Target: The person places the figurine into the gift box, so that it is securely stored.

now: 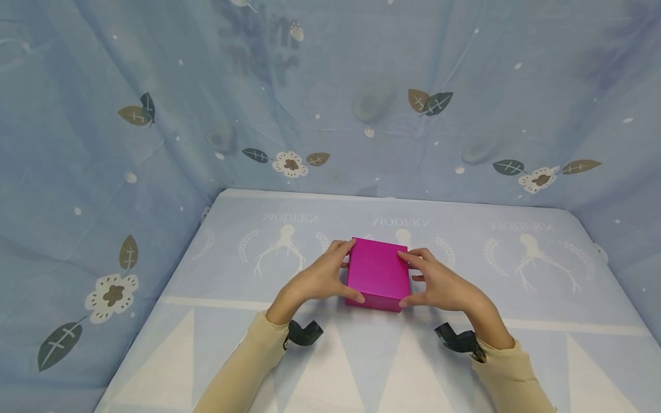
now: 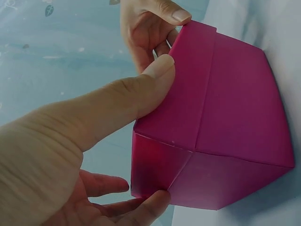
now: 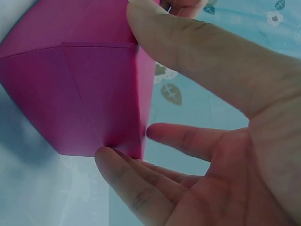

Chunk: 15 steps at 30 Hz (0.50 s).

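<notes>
A magenta lidded box [image 1: 378, 268] sits on the table between both hands. The lid's lower edge shows as a seam along the side in the left wrist view, with the box body [image 2: 249, 99] beyond it. My left hand [image 1: 322, 275] grips the box from its left, thumb on the near face of the lid and fingers at the left side and far corner. On the opposite side my right hand [image 1: 439, 284] holds the box, its thumb at the near right corner and its fingertips [image 3: 109, 157] along the lid's side. The lid looks seated on the body.
A pale blue and white patterned cloth [image 1: 232, 338] covers the table. Blue fabric [image 1: 330, 103] with leaves and flowers hangs behind and at both sides. A black strap [image 1: 304, 332] is at the left wrist, and another black strap [image 1: 457, 338] at the right.
</notes>
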### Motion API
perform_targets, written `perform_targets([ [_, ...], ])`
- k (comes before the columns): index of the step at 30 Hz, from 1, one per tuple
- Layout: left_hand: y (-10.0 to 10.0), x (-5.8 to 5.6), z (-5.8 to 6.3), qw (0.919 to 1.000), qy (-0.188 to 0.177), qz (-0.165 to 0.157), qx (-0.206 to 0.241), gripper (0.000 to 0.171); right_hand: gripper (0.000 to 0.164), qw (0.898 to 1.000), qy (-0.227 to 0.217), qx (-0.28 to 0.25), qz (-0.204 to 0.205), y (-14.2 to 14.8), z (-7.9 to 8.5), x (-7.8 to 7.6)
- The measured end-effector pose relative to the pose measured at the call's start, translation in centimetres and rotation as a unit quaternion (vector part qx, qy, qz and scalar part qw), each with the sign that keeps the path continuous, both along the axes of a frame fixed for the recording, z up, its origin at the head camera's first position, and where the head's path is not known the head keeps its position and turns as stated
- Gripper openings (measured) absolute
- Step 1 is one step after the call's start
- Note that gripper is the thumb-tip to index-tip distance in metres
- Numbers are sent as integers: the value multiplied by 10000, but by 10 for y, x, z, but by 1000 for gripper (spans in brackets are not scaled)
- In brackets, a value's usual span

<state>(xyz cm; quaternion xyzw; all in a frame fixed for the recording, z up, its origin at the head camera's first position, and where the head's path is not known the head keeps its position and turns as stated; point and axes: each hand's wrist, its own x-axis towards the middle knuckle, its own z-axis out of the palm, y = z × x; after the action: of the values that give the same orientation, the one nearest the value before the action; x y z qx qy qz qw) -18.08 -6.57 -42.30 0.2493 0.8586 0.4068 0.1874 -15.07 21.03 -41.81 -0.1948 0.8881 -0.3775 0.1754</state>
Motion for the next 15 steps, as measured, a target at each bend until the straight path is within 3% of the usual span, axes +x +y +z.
perform_targets([
  [15,0,-3,-4,9999,-45,-50,-157,113,93,9994,138,321,60,0,-1,-1],
])
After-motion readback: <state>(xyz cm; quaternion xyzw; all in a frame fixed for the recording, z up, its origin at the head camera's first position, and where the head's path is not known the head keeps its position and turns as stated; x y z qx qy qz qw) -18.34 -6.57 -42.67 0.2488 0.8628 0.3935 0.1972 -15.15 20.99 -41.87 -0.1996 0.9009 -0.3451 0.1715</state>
